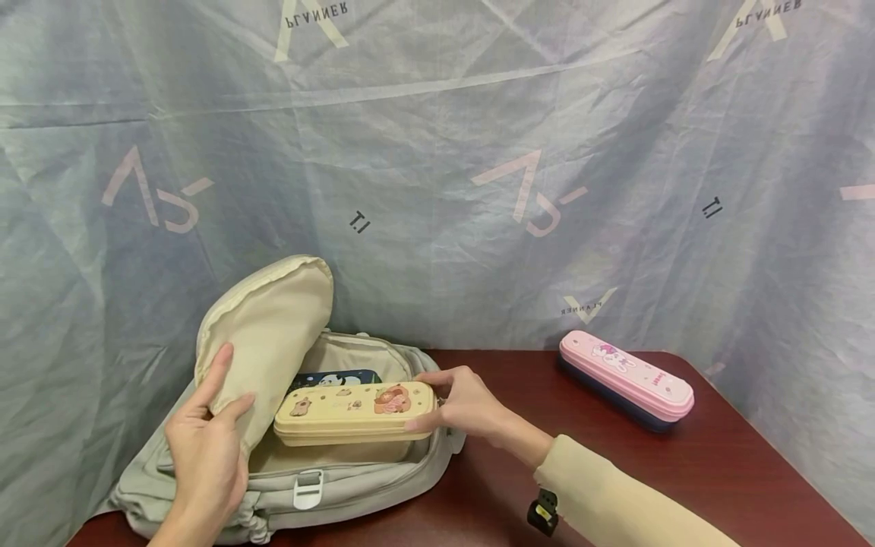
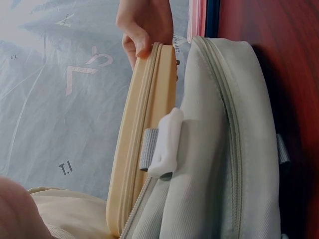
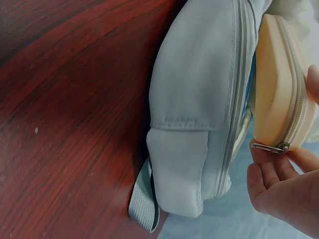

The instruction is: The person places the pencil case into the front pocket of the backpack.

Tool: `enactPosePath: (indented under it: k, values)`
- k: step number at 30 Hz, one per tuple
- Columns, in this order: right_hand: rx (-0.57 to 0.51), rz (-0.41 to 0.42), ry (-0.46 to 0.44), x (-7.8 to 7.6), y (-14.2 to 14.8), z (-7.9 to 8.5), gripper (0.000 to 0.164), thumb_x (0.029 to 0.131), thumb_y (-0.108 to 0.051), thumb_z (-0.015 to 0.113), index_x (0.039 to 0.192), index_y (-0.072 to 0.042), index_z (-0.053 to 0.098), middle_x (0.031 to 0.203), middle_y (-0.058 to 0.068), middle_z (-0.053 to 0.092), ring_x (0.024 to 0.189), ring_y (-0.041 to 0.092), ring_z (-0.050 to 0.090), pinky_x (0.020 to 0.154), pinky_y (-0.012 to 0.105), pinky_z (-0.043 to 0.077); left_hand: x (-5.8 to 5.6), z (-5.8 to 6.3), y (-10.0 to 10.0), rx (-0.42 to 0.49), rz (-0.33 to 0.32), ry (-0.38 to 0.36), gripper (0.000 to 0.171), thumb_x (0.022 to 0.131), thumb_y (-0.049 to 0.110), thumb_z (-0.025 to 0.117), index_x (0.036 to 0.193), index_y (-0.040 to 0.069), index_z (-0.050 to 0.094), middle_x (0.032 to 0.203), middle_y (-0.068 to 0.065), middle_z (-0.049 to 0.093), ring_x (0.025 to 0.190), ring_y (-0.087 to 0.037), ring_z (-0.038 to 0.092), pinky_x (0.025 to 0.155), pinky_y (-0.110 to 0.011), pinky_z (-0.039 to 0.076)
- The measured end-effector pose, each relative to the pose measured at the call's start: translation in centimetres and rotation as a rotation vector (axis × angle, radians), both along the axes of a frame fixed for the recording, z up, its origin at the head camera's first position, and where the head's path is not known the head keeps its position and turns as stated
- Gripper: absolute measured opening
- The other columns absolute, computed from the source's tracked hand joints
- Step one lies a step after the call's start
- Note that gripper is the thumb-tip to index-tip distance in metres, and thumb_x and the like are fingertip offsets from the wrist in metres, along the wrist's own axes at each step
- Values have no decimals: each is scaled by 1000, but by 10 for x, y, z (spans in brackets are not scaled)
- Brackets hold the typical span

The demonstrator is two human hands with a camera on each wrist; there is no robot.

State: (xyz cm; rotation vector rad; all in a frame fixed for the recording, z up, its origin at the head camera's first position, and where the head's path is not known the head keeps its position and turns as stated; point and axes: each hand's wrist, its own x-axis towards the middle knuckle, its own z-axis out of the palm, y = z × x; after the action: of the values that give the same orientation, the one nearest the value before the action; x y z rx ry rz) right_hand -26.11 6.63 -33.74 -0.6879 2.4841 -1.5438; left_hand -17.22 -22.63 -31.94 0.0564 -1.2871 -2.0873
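A pale green backpack (image 1: 355, 494) lies on the table with its cream-lined flap (image 1: 266, 342) raised. My left hand (image 1: 212, 448) holds that flap up by its edge, thumb on the lining. Over the bag's opening is a yellow pencil case (image 1: 335, 414) with cartoon animals on its lid; my right hand (image 1: 472, 403) grips its right end, thumb in front and fingers behind. The right wrist view shows the case's zipper pull (image 3: 269, 148) beside the fingers. Behind the yellow case, a dark blue panda case (image 1: 369, 376) lies inside the bag, mostly hidden.
A pink pencil case (image 1: 636, 372) with a dark blue base lies on the dark red table (image 1: 519, 471) at the right. A grey printed cloth (image 1: 437, 289) hangs behind the table. One bag strap (image 3: 143, 199) lies against the tabletop.
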Motion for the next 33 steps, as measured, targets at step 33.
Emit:
enactPosePath:
  k: [33]
  values:
    - [57, -21, 55, 4, -50, -10, 72, 65, -23, 101, 129, -3, 75, 113, -4, 76, 109, 11, 61, 99, 35, 51, 0, 0, -1, -18, 4, -13, 69, 91, -32, 48, 149, 5, 55, 158, 0, 51, 156, -9, 17, 122, -24, 25]
